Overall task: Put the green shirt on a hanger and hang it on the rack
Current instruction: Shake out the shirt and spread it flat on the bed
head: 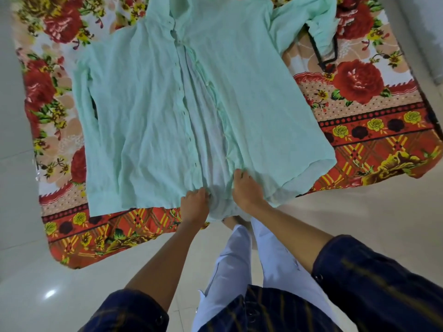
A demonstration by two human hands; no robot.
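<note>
The green shirt lay spread front-up and unbuttoned on a floral bedsheet over the bed. The left hand and the right hand were at its bottom hem, their fingers curled shut on the two front edges. A black hanger lay near the shirt's sleeve at upper right, partly under it.
</note>
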